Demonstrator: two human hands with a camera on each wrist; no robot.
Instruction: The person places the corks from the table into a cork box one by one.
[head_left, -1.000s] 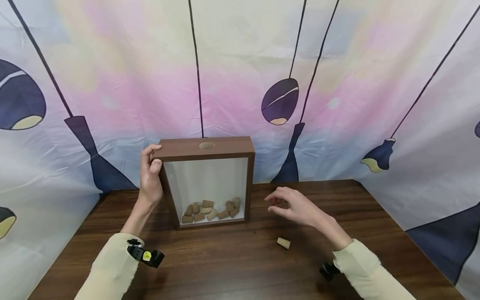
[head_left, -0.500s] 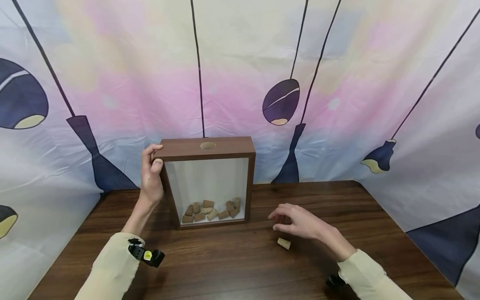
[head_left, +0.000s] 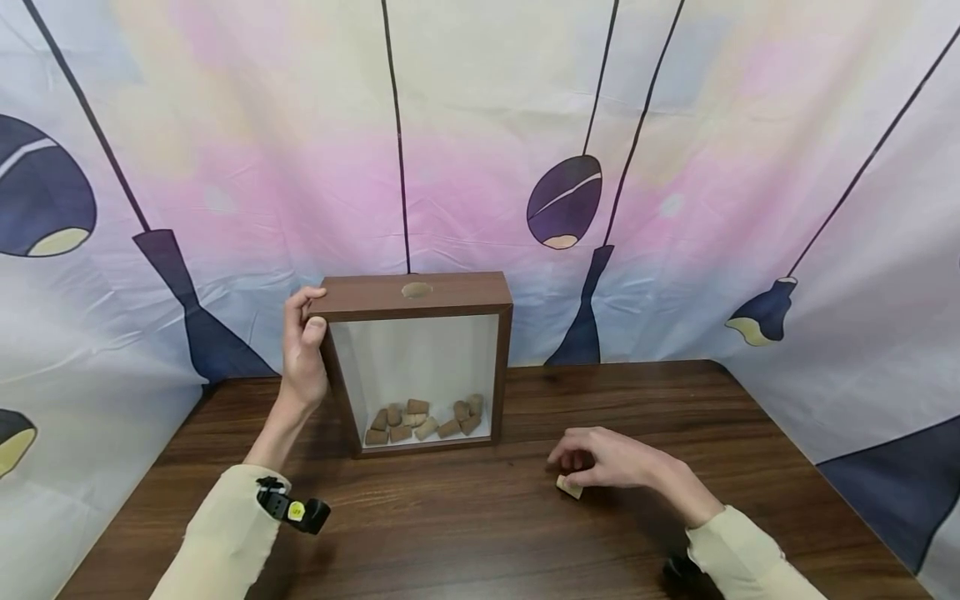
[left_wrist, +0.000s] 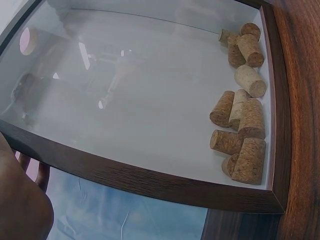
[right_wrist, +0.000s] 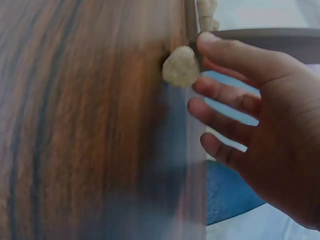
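Note:
On the brown table (head_left: 450, 533) stands an upright box with a brown wooden frame (head_left: 420, 315), a clear front and a round hole (head_left: 417, 290) in its top. Several corks (head_left: 417, 421) lie along its floor, close up in the left wrist view as tan and brown tapered corks (left_wrist: 251, 117). My left hand (head_left: 303, 358) grips the box's upper left corner, thumb in front. A single loose cork (head_left: 570, 487) lies right of the box. My right hand (head_left: 618, 460) is over it, thumb and fingertips (right_wrist: 202, 86) close around it; firm contact cannot be told.
A patterned cloth backdrop (head_left: 465, 208) with lamp shapes hangs behind the table. The table's right edge (head_left: 813, 467) runs beyond my right arm. A black wrist camera (head_left: 294, 510) sits on my left sleeve.
My right hand has come down toward me and reached the loose cork, its thumb now partly covering it in the head view. The left hand and the box have stayed in place.

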